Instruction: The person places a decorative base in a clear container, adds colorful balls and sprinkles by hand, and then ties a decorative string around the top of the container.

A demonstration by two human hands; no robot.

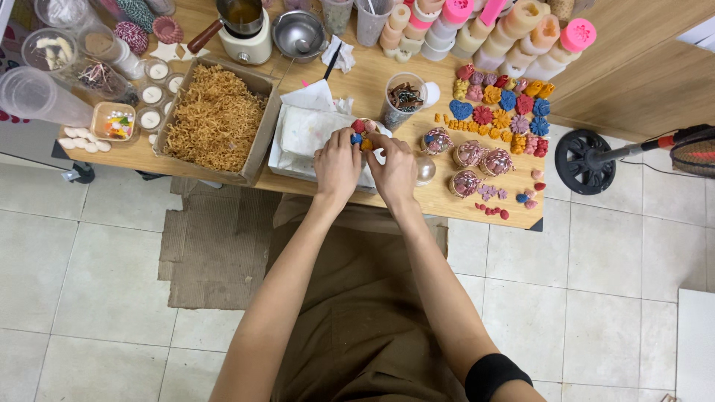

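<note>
My left hand (337, 165) and my right hand (395, 170) meet over a white tray (298, 134) at the front edge of the wooden table (372, 82). Between the fingertips of both hands sits a small cluster of coloured wax pieces (362, 134), red, blue and orange. Both hands pinch this cluster; what lies under it is hidden by my fingers. Just right of my right hand lies a clear half-sphere (425, 170).
A cardboard box of shredded paper (216, 115) stands left of the tray. Three filled clear balls (477, 160) and rows of coloured wax flowers (506, 108) lie to the right. Moulds, cups, a melting pot (246, 30) and a metal bowl (298, 33) line the back. A fan base (585, 160) stands on the tiled floor.
</note>
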